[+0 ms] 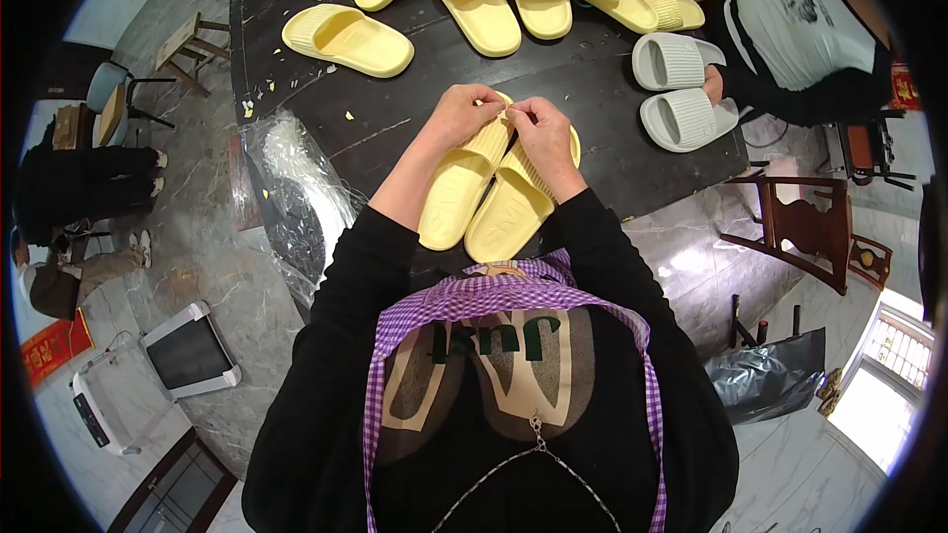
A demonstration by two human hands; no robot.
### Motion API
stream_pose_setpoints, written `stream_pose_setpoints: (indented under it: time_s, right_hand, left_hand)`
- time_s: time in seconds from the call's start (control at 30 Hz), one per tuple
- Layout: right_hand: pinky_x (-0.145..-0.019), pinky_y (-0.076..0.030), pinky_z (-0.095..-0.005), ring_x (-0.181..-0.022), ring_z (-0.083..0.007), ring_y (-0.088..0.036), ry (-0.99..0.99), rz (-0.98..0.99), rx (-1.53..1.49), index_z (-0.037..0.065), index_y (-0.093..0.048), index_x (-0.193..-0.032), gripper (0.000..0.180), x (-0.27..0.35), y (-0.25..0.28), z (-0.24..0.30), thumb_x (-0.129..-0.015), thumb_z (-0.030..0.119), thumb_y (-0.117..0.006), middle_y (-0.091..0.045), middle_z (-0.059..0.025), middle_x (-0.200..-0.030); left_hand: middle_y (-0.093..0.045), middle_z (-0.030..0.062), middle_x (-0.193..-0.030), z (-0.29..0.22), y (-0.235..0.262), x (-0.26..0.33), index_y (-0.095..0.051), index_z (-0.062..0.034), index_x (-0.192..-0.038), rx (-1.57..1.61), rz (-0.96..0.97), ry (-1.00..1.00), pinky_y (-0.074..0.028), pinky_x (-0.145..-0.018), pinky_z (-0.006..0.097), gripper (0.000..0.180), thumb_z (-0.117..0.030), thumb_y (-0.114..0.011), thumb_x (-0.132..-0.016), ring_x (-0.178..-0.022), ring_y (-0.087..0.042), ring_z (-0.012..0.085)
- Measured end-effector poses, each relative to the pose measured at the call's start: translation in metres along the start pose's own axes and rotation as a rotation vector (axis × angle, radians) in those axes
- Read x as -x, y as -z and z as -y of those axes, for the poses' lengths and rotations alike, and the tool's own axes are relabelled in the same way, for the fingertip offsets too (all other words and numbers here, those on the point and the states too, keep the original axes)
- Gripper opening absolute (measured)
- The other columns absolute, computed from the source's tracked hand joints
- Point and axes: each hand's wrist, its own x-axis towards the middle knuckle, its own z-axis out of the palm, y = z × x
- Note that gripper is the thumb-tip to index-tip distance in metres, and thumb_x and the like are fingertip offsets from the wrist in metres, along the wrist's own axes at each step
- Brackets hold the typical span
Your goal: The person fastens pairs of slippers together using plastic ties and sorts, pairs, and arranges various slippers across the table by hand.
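Two yellow slippers lie side by side at the table edge in front of me, the left one [451, 199] and the right one [510, 217], toes pointing away. My left hand [462, 118] rests over the far end of the left slipper, thumb and fingers pinched together. My right hand [546, 143] lies over the strap side of the right slipper, its fingertips also pinched and meeting the left ones between the two toes. What the fingertips grip is too small to make out. Parts of both straps are hidden under my hands.
A heap of yellow slippers [484, 15] covers the table's far side, with a single yellow slipper [351, 39] nearer. Clear plastic strips in a bag [296, 178] lie at the left edge. At the right, another person's hand [713, 84] touches grey slippers [681, 118]. A wooden chair [805, 227] stands right.
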Motion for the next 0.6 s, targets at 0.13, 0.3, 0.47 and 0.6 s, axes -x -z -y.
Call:
stream_pose_setpoints:
  time_s: [0.13,0.3,0.47,0.6]
  right_hand:
    - [-0.064,-0.044,-0.0292,-0.068,-0.0175,-0.056,0.175,-0.036,0.141,0.002,-0.063,-0.076,0.009,0.000,0.000,0.002,-0.075,0.010,-0.064,-0.059,-0.0059,-0.070]
    - [-0.072,-0.039,-0.0334,-0.072,-0.0222,-0.054,0.267,-0.054,0.296,0.005,-0.062,-0.072,0.010,0.001,0.001,0.003,-0.073,0.014,-0.064,-0.058,-0.0054,-0.071]
    - [-0.076,-0.036,-0.0335,-0.073,-0.0218,-0.054,0.255,-0.061,0.324,0.005,-0.062,-0.072,0.012,0.001,-0.001,0.003,-0.073,0.017,-0.063,-0.059,-0.0050,-0.071]
    - [-0.076,-0.036,-0.0332,-0.072,-0.0215,-0.055,0.226,-0.053,0.314,0.005,-0.062,-0.071,0.013,0.001,0.000,0.003,-0.073,0.018,-0.063,-0.059,-0.0053,-0.070]
  left_hand:
    - [-0.063,0.0049,-0.072,0.006,-0.003,0.000,-0.065,0.0015,-0.086,-0.001,-0.068,-0.043,-0.045,-0.059,0.024,0.018,-0.015,-0.064,-0.078,-0.064,-0.055,0.0086]
    - [-0.064,0.0063,-0.072,0.007,-0.007,0.000,-0.066,0.0009,-0.084,-0.045,-0.159,-0.074,-0.045,-0.058,0.024,0.017,-0.013,-0.066,-0.075,-0.064,-0.055,0.0086]
    - [-0.064,0.0075,-0.072,0.007,-0.010,0.003,-0.066,0.0000,-0.083,-0.088,-0.220,-0.175,-0.045,-0.058,0.025,0.016,-0.013,-0.066,-0.073,-0.063,-0.056,0.0098]
    - [-0.064,0.0082,-0.073,0.007,-0.011,0.004,-0.067,-0.0005,-0.081,-0.125,-0.273,-0.231,-0.046,-0.058,0.025,0.015,-0.012,-0.066,-0.072,-0.062,-0.057,0.0111]
